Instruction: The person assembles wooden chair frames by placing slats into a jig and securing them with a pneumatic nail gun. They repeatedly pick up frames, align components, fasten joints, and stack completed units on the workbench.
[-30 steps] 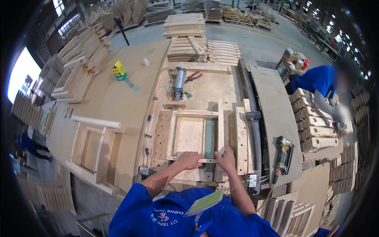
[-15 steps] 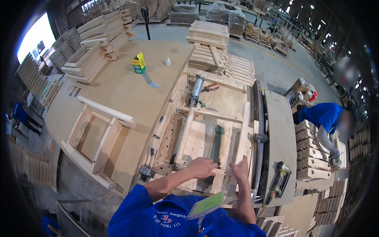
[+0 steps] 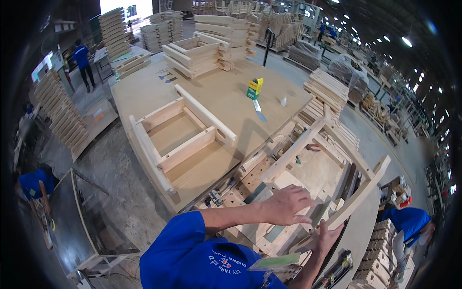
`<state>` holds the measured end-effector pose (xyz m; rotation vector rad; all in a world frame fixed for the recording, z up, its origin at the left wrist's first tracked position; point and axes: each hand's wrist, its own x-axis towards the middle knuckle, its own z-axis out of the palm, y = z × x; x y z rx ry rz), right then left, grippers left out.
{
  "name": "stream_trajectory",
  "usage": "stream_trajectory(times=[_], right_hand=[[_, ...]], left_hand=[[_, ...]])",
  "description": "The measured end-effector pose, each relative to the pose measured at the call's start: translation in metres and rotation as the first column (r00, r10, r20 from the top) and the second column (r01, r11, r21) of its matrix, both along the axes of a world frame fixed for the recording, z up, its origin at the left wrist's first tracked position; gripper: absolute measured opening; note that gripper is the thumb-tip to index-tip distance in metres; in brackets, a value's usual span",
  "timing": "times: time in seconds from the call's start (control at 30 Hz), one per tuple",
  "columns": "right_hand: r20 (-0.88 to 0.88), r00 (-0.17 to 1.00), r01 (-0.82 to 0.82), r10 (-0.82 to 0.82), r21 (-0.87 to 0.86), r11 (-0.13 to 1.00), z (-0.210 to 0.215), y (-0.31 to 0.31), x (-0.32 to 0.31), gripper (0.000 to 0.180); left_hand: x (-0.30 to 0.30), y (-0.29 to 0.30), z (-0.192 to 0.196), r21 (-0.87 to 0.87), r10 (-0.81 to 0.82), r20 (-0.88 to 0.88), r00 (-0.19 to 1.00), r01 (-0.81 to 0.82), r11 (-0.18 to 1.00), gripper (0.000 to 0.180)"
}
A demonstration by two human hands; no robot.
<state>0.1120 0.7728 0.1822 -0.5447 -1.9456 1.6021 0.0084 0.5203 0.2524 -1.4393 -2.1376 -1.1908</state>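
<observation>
A pale wooden frame (image 3: 352, 150) is raised and tilted above the clamping jig (image 3: 252, 179). My right hand (image 3: 328, 237) is closed around the near end of its right-hand rail. My left hand (image 3: 287, 206) hovers over the jig near the frame's near end, fingers apart, with nothing visible in it. Left of the jig, a second wooden frame (image 3: 190, 137) lies flat on the large board-topped table (image 3: 284, 113). Red-handled pliers (image 3: 313, 148) rest at the jig's far side, partly behind the raised frame.
On the table stand a yellow-green box (image 3: 255, 88), a small white bottle (image 3: 283, 101) and stacked frames (image 3: 192, 57). A nail gun (image 3: 339, 269) lies at my right. Beyond it, a co-worker in blue (image 3: 409, 224) bends over stacked wooden parts (image 3: 373, 269).
The frame that lay in the jig has come up and tilted, with my right hand gripping its rail. My left hand has lifted away. The view has swung left.
</observation>
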Motion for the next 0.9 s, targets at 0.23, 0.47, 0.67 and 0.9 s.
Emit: stream_trajectory(times=[0.23,0.47,0.67,0.9], right_hand=[[-0.388,0.92,0.015,0.052,0.167,0.986,0.09,-0.113,-0.041,0.08],[-0.409,0.78,0.105,0.473,0.832,0.545,0.114,-0.211,-0.05,0.083],[-0.161,0.676,-0.346,0.719,0.792,0.503,0.104,-0.197,-0.026,0.071],[0.3,0.686,-0.722,0.663,0.177,0.668,0.018,-0.133,-0.027,0.048]], left_hand=[[0.03,0.014,0.084,0.363,0.056,0.31,0.949,-0.173,0.916,0.09],[0.007,-0.051,0.113,0.789,-0.015,0.546,0.837,-0.509,0.345,0.085],[-0.008,-0.222,0.073,0.711,-0.168,0.702,0.693,-0.696,0.102,0.048],[0.001,-0.376,0.015,0.666,-0.242,0.72,0.65,-0.745,-0.02,0.085]])
